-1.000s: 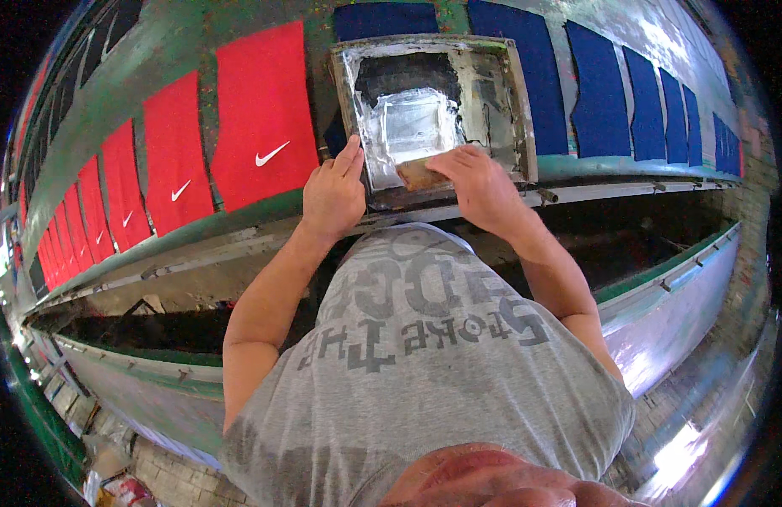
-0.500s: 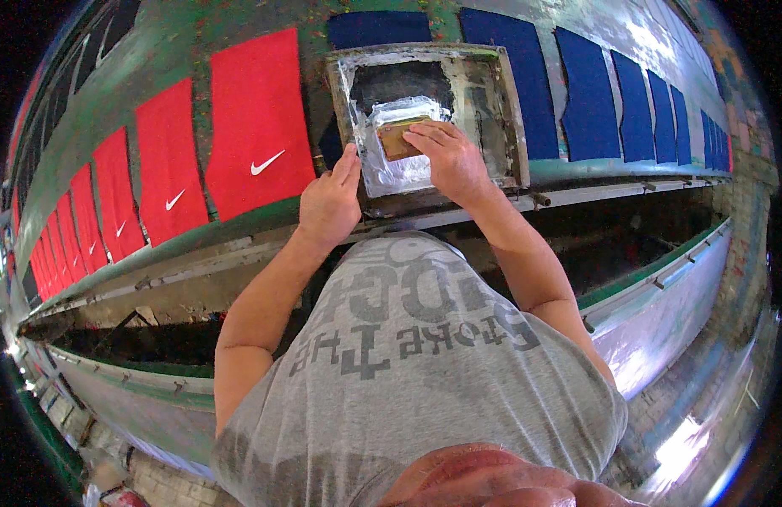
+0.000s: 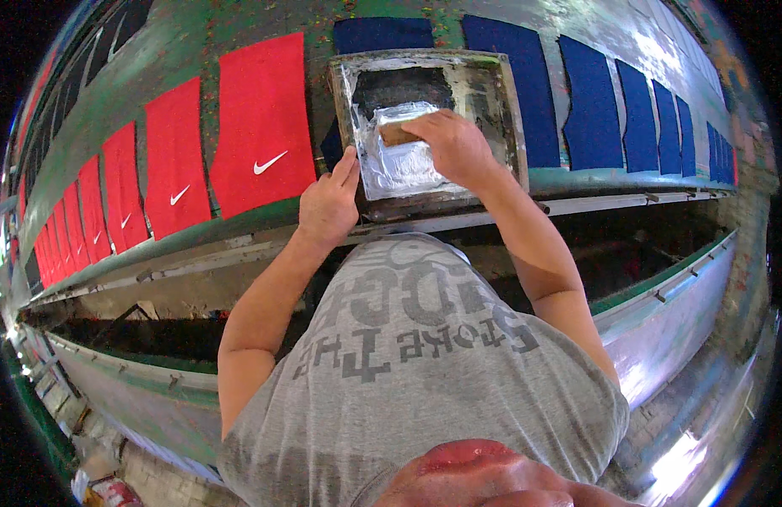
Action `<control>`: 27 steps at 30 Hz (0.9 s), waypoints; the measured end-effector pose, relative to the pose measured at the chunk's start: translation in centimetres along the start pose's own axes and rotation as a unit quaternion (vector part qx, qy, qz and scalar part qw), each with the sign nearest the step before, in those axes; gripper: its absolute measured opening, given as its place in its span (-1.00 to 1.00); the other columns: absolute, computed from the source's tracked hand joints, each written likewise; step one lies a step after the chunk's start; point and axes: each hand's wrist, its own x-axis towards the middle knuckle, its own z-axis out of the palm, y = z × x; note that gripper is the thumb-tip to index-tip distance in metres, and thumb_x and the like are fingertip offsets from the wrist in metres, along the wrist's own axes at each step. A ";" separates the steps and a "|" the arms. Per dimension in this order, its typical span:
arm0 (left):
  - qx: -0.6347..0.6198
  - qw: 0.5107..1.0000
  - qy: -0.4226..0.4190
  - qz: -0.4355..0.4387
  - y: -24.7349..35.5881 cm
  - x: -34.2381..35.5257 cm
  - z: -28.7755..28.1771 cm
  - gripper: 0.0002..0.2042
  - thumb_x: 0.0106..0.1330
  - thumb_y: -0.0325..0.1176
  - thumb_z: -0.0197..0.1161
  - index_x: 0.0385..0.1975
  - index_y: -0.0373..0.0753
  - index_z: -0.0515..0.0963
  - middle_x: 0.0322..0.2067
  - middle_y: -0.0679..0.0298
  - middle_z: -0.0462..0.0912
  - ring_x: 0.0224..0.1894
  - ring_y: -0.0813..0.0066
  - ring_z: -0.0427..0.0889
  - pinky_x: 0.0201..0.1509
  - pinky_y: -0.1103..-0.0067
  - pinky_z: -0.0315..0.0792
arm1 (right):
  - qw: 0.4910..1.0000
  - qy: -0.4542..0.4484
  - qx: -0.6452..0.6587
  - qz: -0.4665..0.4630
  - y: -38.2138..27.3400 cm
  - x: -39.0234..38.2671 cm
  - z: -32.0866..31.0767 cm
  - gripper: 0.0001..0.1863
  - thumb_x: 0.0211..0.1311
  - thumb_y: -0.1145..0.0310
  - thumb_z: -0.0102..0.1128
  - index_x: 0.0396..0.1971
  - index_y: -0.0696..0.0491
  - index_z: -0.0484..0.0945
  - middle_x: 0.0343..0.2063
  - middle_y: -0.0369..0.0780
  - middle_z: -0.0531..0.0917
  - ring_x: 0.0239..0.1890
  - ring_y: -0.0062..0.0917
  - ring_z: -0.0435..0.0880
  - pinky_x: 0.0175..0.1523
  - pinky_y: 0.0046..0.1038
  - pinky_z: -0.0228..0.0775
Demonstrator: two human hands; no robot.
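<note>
A screen printing frame (image 3: 517, 127) lies over a dark blue fabric piece (image 3: 382, 34) on the green table. White ink (image 3: 408, 173) covers part of its mesh, below a black patch. My right hand (image 3: 460, 148) grips a brown squeegee (image 3: 397, 133), standing steeply in the ink at the middle of the screen. At the frame's near left side, my left hand (image 3: 330, 198) holds the edge, its fingers pointing away from me along the wood. The left thumb is mostly hidden.
To the left runs a row of red fabric pieces (image 3: 266, 118) with white tick-shaped marks. More dark blue pieces (image 3: 589, 106) lie in a row to the right. A metal rail (image 3: 610, 203) follows the table's near edge, with a dark gap below it.
My right hand has tipped the squeegee from leaning flat toward me to steeper, moving it slightly away from me. My left hand stays at the frame's edge.
</note>
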 end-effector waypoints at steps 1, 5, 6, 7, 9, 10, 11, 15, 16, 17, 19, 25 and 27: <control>0.001 1.000 0.001 -0.002 0.1 -0.1 -0.1 -0.45 0.22 -0.52 0.32 0.28 -0.38 0.66 0.48 0.12 0.61 -0.31 0.19 0.76 -0.19 0.31 0.73 | 1.000 -0.005 0.014 -0.006 -0.4 -0.9 0.0 -0.56 0.26 0.60 0.24 0.13 0.09 0.80 0.02 -0.03 0.87 0.14 -0.10 0.81 0.27 -0.13 0.67; 0.002 1.000 0.007 -0.010 0.4 -0.1 0.1 -0.45 0.23 -0.51 0.31 0.30 -0.38 0.65 0.48 0.12 0.61 -0.27 0.17 0.78 -0.16 0.30 0.74 | 1.000 -0.023 -0.003 -0.017 -2.8 -5.2 -0.1 -0.57 0.22 0.58 0.27 0.10 0.08 0.79 0.06 -0.10 0.85 0.14 -0.13 0.80 0.28 -0.14 0.65; -0.003 1.000 0.011 -0.012 0.4 -0.1 0.2 -0.44 0.22 -0.51 0.31 0.30 -0.38 0.65 0.48 0.13 0.60 -0.25 0.16 0.78 -0.16 0.30 0.74 | 0.999 -0.029 -0.008 -0.012 -3.4 -6.0 -0.2 -0.56 0.21 0.57 0.28 0.10 0.08 0.78 0.07 -0.12 0.84 0.14 -0.13 0.80 0.29 -0.14 0.64; -0.007 1.000 0.017 -0.012 0.4 0.0 0.4 -0.44 0.22 -0.51 0.32 0.31 -0.38 0.65 0.49 0.13 0.60 -0.23 0.15 0.79 -0.15 0.29 0.74 | 0.999 -0.038 -0.005 -0.016 -3.8 -6.6 -0.3 -0.55 0.19 0.56 0.30 0.12 0.08 0.76 0.11 -0.14 0.80 0.16 -0.10 0.78 0.31 -0.15 0.63; -0.012 0.999 0.026 -0.013 0.5 0.0 0.4 -0.43 0.21 -0.52 0.33 0.31 -0.38 0.65 0.49 0.14 0.59 -0.20 0.13 0.80 -0.13 0.27 0.74 | 0.998 -0.059 -0.006 -0.032 -4.3 -6.8 -0.7 -0.55 0.20 0.54 0.32 0.13 0.08 0.75 0.10 -0.12 0.80 0.15 -0.08 0.77 0.31 -0.13 0.62; -0.015 0.999 0.028 -0.013 0.5 0.0 0.3 -0.43 0.21 -0.53 0.33 0.31 -0.37 0.65 0.50 0.14 0.59 -0.18 0.12 0.81 -0.12 0.26 0.74 | 0.996 -0.081 -0.007 -0.035 -4.2 -6.6 -1.0 -0.55 0.20 0.53 0.32 0.13 0.08 0.75 0.10 -0.11 0.80 0.15 -0.07 0.77 0.31 -0.12 0.62; -0.017 0.999 0.027 -0.013 0.7 0.0 0.2 -0.43 0.21 -0.53 0.33 0.31 -0.37 0.64 0.50 0.15 0.59 -0.16 0.10 0.81 -0.11 0.25 0.74 | 0.997 -0.074 0.004 -0.033 -3.9 -6.1 -1.3 -0.56 0.20 0.53 0.33 0.12 0.09 0.75 0.10 -0.10 0.80 0.15 -0.07 0.77 0.30 -0.11 0.61; -0.010 0.998 -0.037 -0.057 1.2 -0.2 -0.5 -0.38 0.19 -0.60 0.27 0.37 -0.38 0.63 0.56 0.17 0.53 0.20 0.09 0.79 0.12 0.28 0.75 | 0.995 -0.079 0.054 -0.004 -1.6 -3.8 -2.9 -0.58 0.20 0.54 0.29 0.10 0.11 0.74 0.05 -0.07 0.81 0.15 -0.04 0.75 0.31 -0.08 0.60; -0.012 0.999 -0.020 -0.046 1.3 -0.2 -0.7 -0.38 0.19 -0.61 0.27 0.37 -0.38 0.63 0.56 0.16 0.53 0.19 0.10 0.80 0.12 0.28 0.75 | 0.996 -0.058 0.071 -0.003 -1.3 -3.9 -3.0 -0.58 0.20 0.55 0.27 0.09 0.12 0.74 0.03 -0.07 0.81 0.15 -0.04 0.75 0.31 -0.08 0.59; -0.015 0.999 -0.004 -0.034 1.2 -0.2 -0.9 -0.37 0.19 -0.61 0.26 0.37 -0.37 0.63 0.56 0.16 0.54 0.18 0.10 0.80 0.12 0.28 0.75 | 0.995 -0.051 0.081 -0.011 -1.3 -4.4 -3.2 -0.58 0.20 0.57 0.25 0.09 0.13 0.74 0.03 -0.05 0.83 0.15 -0.04 0.75 0.33 -0.06 0.59; -0.014 0.999 -0.018 -0.041 1.2 -0.2 -0.8 -0.37 0.19 -0.61 0.26 0.38 -0.37 0.62 0.55 0.15 0.54 0.16 0.09 0.81 0.11 0.28 0.76 | 0.996 -0.059 0.071 -0.008 -2.1 -6.3 -2.7 -0.57 0.20 0.56 0.25 0.10 0.14 0.74 0.06 -0.06 0.83 0.17 -0.06 0.76 0.33 -0.06 0.60; -0.003 1.000 0.029 0.001 0.5 -0.2 0.0 -0.48 0.29 -0.54 0.28 0.32 -0.36 0.66 0.47 0.15 0.62 -0.19 0.13 0.82 -0.11 0.28 0.75 | 0.999 0.039 -0.018 -0.023 -3.4 -8.6 1.0 -0.48 0.16 0.60 0.25 0.18 0.13 0.77 0.17 -0.08 0.83 0.32 -0.13 0.75 0.42 -0.12 0.62; 0.004 1.000 0.019 0.006 0.3 0.0 0.1 -0.48 0.30 -0.52 0.28 0.31 -0.36 0.66 0.47 0.14 0.62 -0.20 0.13 0.82 -0.12 0.28 0.75 | 0.998 0.054 -0.021 -0.008 -2.5 -6.9 1.6 -0.49 0.16 0.62 0.24 0.16 0.13 0.78 0.16 -0.09 0.84 0.33 -0.13 0.75 0.42 -0.13 0.62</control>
